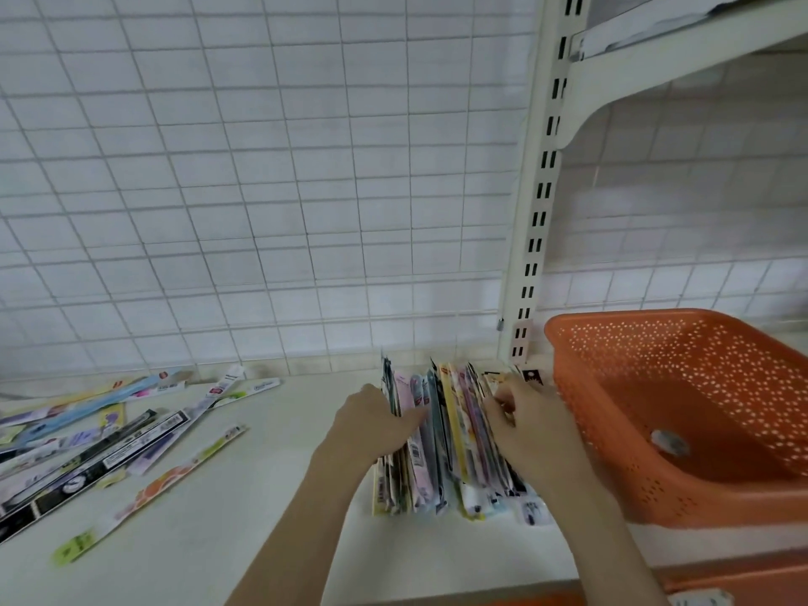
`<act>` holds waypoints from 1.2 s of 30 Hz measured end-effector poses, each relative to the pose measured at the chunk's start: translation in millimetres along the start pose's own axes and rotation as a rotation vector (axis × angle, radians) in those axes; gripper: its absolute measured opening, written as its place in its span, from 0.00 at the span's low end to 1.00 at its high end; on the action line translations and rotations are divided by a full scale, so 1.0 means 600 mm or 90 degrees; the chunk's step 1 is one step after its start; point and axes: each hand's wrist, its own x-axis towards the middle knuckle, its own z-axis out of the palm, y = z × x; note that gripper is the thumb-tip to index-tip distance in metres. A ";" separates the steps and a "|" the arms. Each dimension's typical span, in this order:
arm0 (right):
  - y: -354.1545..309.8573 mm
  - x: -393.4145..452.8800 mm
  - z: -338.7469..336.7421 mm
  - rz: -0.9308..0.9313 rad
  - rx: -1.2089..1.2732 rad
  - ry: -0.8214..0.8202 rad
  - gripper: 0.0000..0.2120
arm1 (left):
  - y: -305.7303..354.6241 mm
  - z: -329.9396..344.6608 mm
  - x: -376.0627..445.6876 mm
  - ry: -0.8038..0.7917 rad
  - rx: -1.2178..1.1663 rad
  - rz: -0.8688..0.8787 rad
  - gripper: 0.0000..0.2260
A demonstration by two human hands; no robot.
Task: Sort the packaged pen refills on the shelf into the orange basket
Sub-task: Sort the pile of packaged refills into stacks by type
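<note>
A bundle of packaged pen refills point(450, 435) stands on edge on the white shelf point(245, 518), just left of the orange basket point(682, 413). My left hand point(376, 424) presses against the bundle's left side, fingers curled around the outer packs. My right hand point(524, 424) holds the bundle's right side, fingers curled over the packs' top edges. The two hands squeeze the packs together between them. The basket is perforated and holds one small pale item point(669, 441) on its floor.
Several loose refill packs point(109, 435) lie scattered flat on the shelf at the left. A white wire grid panel point(262, 190) backs the shelf. A slotted upright post point(538, 220) rises behind the basket, with an upper shelf bracket point(656, 67) at top right.
</note>
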 end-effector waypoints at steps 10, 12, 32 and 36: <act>-0.042 -0.006 0.005 -0.058 -0.020 0.025 0.08 | -0.058 -0.017 -0.012 0.086 -0.040 -0.006 0.22; -0.059 -0.006 0.012 -0.077 -0.017 0.021 0.08 | -0.085 -0.025 -0.019 0.114 -0.007 -0.004 0.22; -0.375 -0.054 0.211 -0.242 0.027 -0.223 0.10 | -0.455 -0.223 -0.140 0.381 -0.055 -0.109 0.07; -0.430 -0.065 0.254 -0.307 0.032 -0.324 0.17 | -0.525 -0.255 -0.154 0.398 -0.093 -0.118 0.08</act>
